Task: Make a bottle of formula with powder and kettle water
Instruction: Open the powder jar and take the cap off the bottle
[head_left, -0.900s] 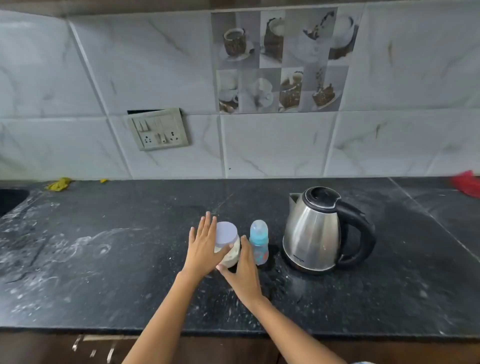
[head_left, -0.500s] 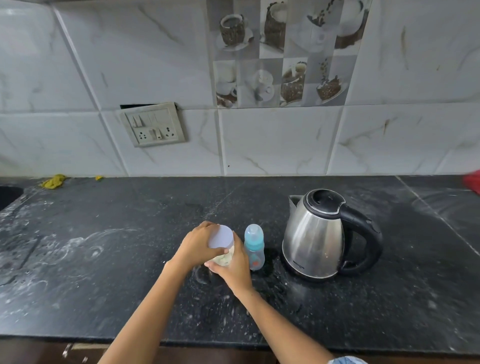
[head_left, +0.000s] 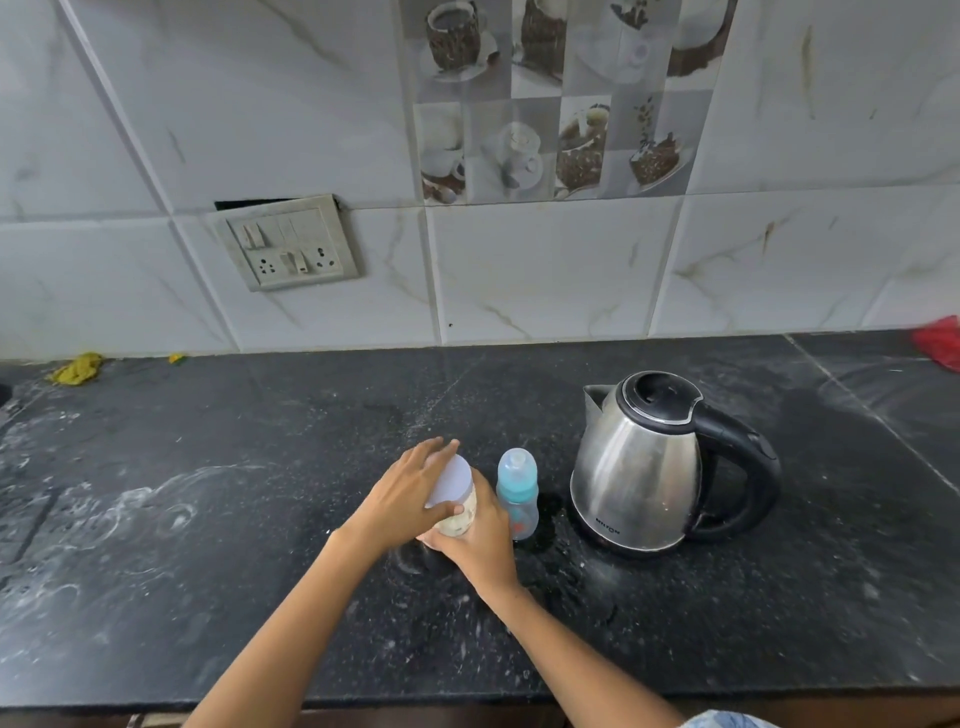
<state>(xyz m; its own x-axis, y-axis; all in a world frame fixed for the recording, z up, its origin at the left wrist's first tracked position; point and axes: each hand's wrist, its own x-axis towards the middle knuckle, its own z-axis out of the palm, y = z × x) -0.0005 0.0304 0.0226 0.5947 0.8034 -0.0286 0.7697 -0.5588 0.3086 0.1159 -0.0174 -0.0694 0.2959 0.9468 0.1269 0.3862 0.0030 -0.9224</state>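
Observation:
A small clear jar of pale powder (head_left: 461, 517) with a white lid (head_left: 450, 480) stands on the black counter (head_left: 208, 545). My left hand (head_left: 402, 493) lies over the lid and grips it. Around the jar's body from the right and front, my right hand (head_left: 480, 540) is closed. Just right of the jar stands a small baby bottle (head_left: 517, 493) with a blue collar and clear cap, upright. A steel kettle (head_left: 644, 467) with black lid and handle sits further right, handle pointing right.
A switch and socket plate (head_left: 285, 241) is on the tiled wall. A yellow scrap (head_left: 75, 369) lies at the back left, a red cloth (head_left: 940, 343) at the back right. White residue streaks the counter's left half.
My left hand went from flat beside the jar to closed over its lid. The right hand has stayed around the jar. The camera has tilted slightly.

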